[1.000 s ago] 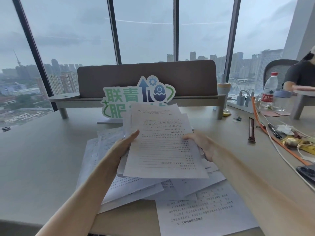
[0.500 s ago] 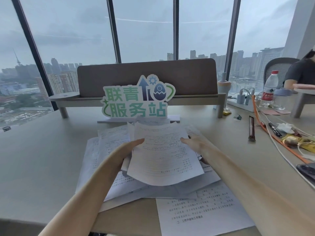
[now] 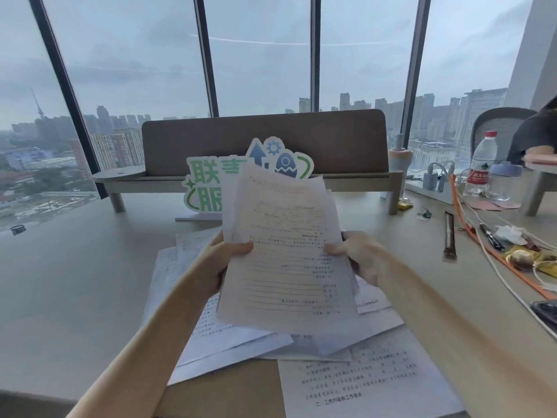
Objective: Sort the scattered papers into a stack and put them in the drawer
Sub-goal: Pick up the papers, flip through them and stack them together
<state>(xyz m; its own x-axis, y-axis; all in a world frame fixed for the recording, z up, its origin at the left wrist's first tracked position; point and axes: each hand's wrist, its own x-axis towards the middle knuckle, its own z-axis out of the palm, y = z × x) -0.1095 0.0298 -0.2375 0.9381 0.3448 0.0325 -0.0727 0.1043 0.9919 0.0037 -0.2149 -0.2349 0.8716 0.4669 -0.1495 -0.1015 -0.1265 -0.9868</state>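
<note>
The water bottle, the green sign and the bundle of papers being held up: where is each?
water bottle (image 3: pixel 482 164), head view, on its clear body above the red label.
green sign (image 3: pixel 205 188), head view, on its left half.
held papers (image 3: pixel 286 267), head view, middle of the front sheet.

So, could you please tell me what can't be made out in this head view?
- Drawer: nowhere in frame.
- Green sign: its right half is hidden by the held sheets.
- Print on those sheets: too blurred to read.
- Loose papers on the desk: partly covered by sheets and arms.
- Seated person: cut off by the right edge.
</note>
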